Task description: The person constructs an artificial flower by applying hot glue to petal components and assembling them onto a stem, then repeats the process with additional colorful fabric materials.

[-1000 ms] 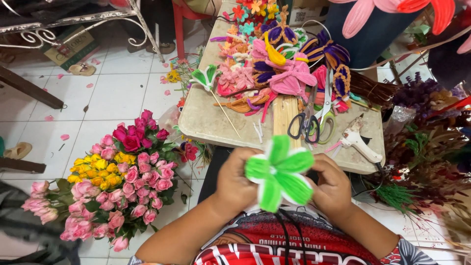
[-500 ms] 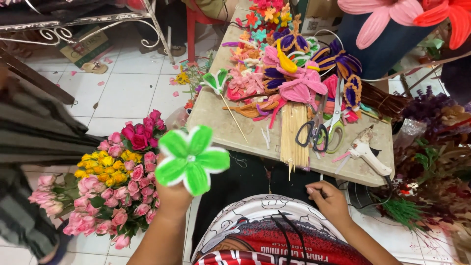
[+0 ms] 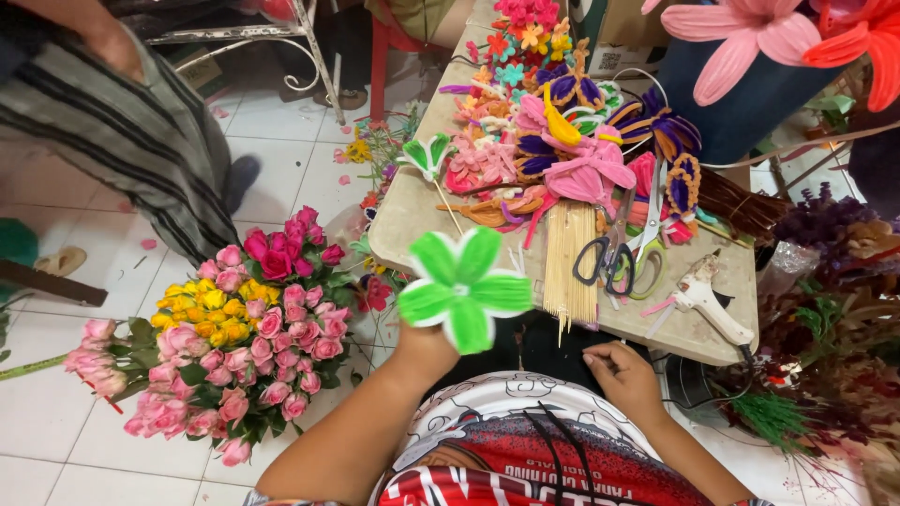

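My left hand (image 3: 424, 345) holds up a green craft flower (image 3: 462, 290) with several petals edged in white, in front of the table's near left corner. The flower hides my fingers. My right hand (image 3: 623, 375) rests low by my lap, just below the table's front edge, fingers loosely curled and holding nothing. A bundle of thin wooden skewers (image 3: 568, 258) lies on the small beige table (image 3: 412, 211) just beyond the flower.
Scissors (image 3: 614, 253) and a white glue gun (image 3: 705, 297) lie on the table's near right. A heap of colourful craft flowers (image 3: 553, 141) fills its far part. A bouquet of pink, red and yellow roses (image 3: 234, 328) lies on the tiled floor at left. Another person in striped clothing (image 3: 122, 122) stands at upper left.
The green flower went from both hands at centre to my left hand alone, swung left, then came back toward the table. My right hand dropped to my lap. The striped-clothed person came into view.
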